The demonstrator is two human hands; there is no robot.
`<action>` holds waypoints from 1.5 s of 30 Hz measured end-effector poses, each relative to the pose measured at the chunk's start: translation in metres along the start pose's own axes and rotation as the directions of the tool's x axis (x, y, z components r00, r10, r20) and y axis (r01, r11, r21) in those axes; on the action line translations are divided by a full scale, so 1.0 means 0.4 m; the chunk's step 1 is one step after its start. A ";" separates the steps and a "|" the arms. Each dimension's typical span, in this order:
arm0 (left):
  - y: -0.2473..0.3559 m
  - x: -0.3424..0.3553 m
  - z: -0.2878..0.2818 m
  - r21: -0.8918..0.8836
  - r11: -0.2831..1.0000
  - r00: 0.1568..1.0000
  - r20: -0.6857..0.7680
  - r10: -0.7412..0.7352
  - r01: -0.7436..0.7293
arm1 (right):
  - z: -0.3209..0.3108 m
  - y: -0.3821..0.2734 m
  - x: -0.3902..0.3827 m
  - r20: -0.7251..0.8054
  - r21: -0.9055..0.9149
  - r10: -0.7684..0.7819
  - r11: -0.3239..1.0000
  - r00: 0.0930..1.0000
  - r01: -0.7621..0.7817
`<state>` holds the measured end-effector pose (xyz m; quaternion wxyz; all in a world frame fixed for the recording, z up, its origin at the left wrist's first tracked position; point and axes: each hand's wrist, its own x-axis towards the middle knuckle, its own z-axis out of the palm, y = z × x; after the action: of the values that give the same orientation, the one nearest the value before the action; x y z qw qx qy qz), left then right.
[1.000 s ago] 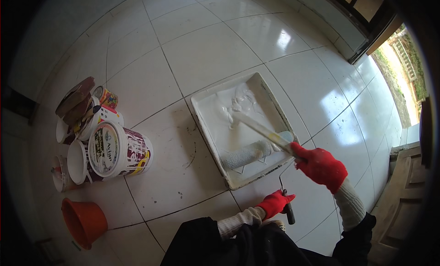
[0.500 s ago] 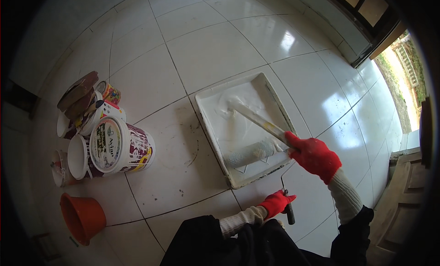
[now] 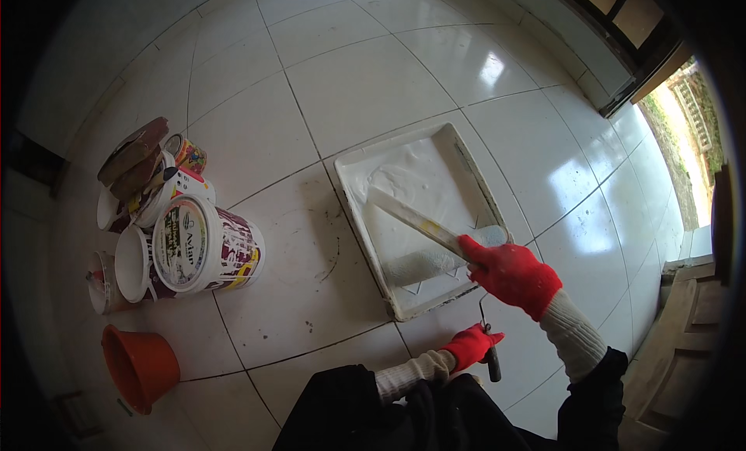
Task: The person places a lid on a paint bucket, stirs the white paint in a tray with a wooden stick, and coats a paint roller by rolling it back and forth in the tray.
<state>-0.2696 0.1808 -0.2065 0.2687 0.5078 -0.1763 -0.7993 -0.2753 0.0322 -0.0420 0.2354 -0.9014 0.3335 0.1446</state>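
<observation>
The tray (image 3: pixel 469 171) has white paint (image 3: pixel 420 175) — buckets (image 3: pixel 237 253) sit left of it. Right hand (image 3: pixel 514 277) curls round a stick (image 3: pixel 412 213), left hand (image 3: pixel 468 347) round a roller (image 3: pixel 420 267).

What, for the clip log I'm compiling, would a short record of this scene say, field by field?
Right hand: red-gloved hand gripping a pale flat stick
Stick's far end: in white paint
Paint container: shallow tray on the tiled floor
Left hand: other red-gloved hand on the handle of a paint roller
Roller head: in the tray's near end
To the left: white-and-maroon bucket, orange bucket
Upper right: bright doorway
</observation>
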 end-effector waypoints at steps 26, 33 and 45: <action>0.004 -0.012 -0.016 -0.012 1.000 1.000 0.007 0.011 -0.011 | 0.001 0.027 -0.030 -0.039 0.013 -0.046 0.999 0.998 0.047; 0.003 0.003 -0.002 0.005 1.000 1.000 0.021 0.006 -0.006 | -0.027 0.063 -0.002 -0.059 -0.039 0.113 0.993 0.992 -0.116; -0.003 0.006 -0.004 0.028 1.000 1.000 0.015 0.011 -0.011 | -0.038 0.050 -0.006 -0.066 -0.073 0.120 0.990 0.991 -0.124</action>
<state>-0.2693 0.1803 -0.2096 0.2646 0.5045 -0.1922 -0.7991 -0.2889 0.0122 -0.0345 0.1808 -0.8917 0.3892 0.1439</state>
